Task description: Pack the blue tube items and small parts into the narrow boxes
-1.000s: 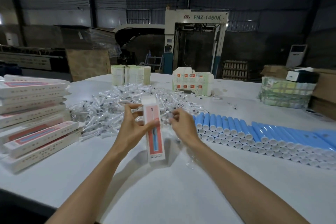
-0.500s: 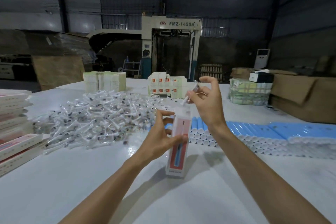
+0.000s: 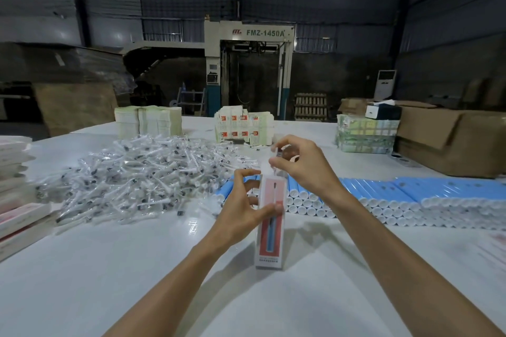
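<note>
One narrow box [image 3: 269, 241] in left grip [image 3: 238, 213], small part [image 3: 278, 153] pinched above

One box [image 3: 269, 227], two hands, one part in the fingers; loose parts and tubes too many to count.

The left hand [image 3: 241, 210] grips the one box, and the right hand [image 3: 304, 167] pinches one part [image 3: 278, 152] just above the box. Left of the box lies one heap [image 3: 137, 172] of bagged parts, far too many to count. Right of the box runs one layered bank of tubes [image 3: 383, 194], also uncountable. Far left of the box is one pile of packed boxes [image 3: 19, 216], at least six, cut off by the edge. Beyond the box stand three groups of flats [image 3: 243, 126]. Far right of the box sits one carton [image 3: 451, 139], and behind the box stands one machine [image 3: 249, 68].
</note>
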Tool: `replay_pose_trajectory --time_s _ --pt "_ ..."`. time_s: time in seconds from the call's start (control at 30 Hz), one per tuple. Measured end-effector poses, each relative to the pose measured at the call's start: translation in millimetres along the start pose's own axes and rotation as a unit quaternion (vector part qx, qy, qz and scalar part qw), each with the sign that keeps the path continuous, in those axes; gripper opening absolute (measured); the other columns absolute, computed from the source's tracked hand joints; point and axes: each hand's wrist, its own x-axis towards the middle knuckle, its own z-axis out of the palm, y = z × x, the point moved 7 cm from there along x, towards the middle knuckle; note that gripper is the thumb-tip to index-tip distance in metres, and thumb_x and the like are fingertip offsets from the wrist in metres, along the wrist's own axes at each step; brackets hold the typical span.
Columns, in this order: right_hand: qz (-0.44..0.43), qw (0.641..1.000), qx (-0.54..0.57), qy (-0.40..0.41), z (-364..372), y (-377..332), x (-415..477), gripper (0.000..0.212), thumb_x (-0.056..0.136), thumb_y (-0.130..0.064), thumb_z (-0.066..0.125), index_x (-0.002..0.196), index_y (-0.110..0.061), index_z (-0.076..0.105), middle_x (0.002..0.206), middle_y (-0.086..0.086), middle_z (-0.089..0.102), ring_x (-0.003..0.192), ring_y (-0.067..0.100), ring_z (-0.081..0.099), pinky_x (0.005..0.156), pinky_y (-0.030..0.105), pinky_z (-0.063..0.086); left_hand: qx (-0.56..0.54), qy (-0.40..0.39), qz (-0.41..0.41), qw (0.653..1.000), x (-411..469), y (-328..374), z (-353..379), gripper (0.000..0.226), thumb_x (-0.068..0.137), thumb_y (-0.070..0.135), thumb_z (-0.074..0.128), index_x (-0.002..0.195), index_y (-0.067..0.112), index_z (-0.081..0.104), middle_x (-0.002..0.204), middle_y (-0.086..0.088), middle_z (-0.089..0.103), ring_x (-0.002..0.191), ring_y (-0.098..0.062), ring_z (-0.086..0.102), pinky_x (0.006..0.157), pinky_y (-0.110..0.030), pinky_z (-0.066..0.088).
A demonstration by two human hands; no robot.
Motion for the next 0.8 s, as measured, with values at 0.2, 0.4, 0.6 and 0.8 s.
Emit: replay_pose_trajectory --time_s 0.2,0.4,0.6,0.8 --pt "0.024 0.999 0.021 -0.010 14 0 -2 0.030 0.090 -0.012 0.072 0.109 -0.025 0.053 0.077 0.006 0.077 0.074 0.026 0.072 0.070 0.047 0.061 0.005 0.003 0.020 1.000 -1 0 -2 0.101 0.071 0.053 0.092 0.147 0.049 0.026 0.131 0.001 0.066 0.105 -0.018 0.076 0.086 -0.029 0.061" --pt "0.050 0.998 0.027 0.015 11 8 -3 0.023 0.090 -0.015 0.077 0.097 -0.025 0.058 0.081 0.003 0.076 0.076 0.019 0.072 0.066 0.032 0.060 -0.012 0.009 0.020 1.000 -1 -2 -3 0.094 0.075 0.041 0.094 0.143 0.041 0.028 0.129 -0.002 0.066 0.107 -0.014 0.073 0.086 -0.024 0.057" --pt "0.025 0.997 -0.071 -0.014 11 10 -6 0.011 0.089 -0.021 0.073 0.083 -0.021 0.064 0.089 -0.005 0.069 0.091 0.015 0.064 0.075 0.032 0.051 -0.025 0.019 0.026 0.999 -3 -1 -2 0.088 0.078 0.036 0.093 0.137 0.045 0.028 0.126 0.007 0.069 0.103 -0.017 0.076 0.087 -0.032 0.060" --pt "0.006 0.994 -0.086 -0.071 11 24 -16 0.023 0.101 -0.036 0.063 0.084 -0.021 0.069 0.108 -0.007 0.062 0.104 0.010 0.059 0.087 0.032 0.044 0.000 0.009 0.036 0.999 -6 2 0 0.079 0.085 0.038 0.089 0.142 0.043 0.034 0.123 0.016 0.070 0.111 -0.013 0.073 0.091 -0.028 0.059"
